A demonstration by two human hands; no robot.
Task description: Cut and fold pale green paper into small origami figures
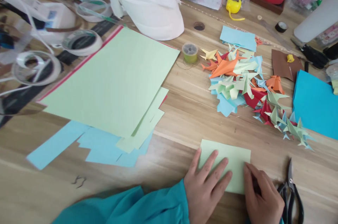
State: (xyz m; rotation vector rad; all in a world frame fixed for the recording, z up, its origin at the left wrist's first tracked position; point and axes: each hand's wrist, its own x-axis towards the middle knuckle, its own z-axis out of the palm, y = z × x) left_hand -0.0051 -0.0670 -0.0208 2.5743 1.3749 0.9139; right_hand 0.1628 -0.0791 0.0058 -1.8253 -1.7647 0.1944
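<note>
A pale green square of paper (236, 167) lies on the wooden table close to me. My left hand (206, 185) rests flat over its left part, fingers spread. At the paper's right edge, my right hand (264, 192) is curled, with thumb and index finger pinching that edge. Black-handled scissors (290, 185) lie just right of my right hand, blades pointing away. Beyond the paper is a heap of small folded paper pieces (237, 76) in orange, green, red, blue and yellow. The right palm and its other fingertips are partly hidden.
Large green sheets (113, 83) lie left, over light blue strips (58, 145). A thread spool (190, 53) stands beside them. Tape rolls (81, 43) and a white cloth-covered object (155, 9) sit farther back. Bright blue paper (315, 104) is at the right, a yellow tape measure (233, 4) behind.
</note>
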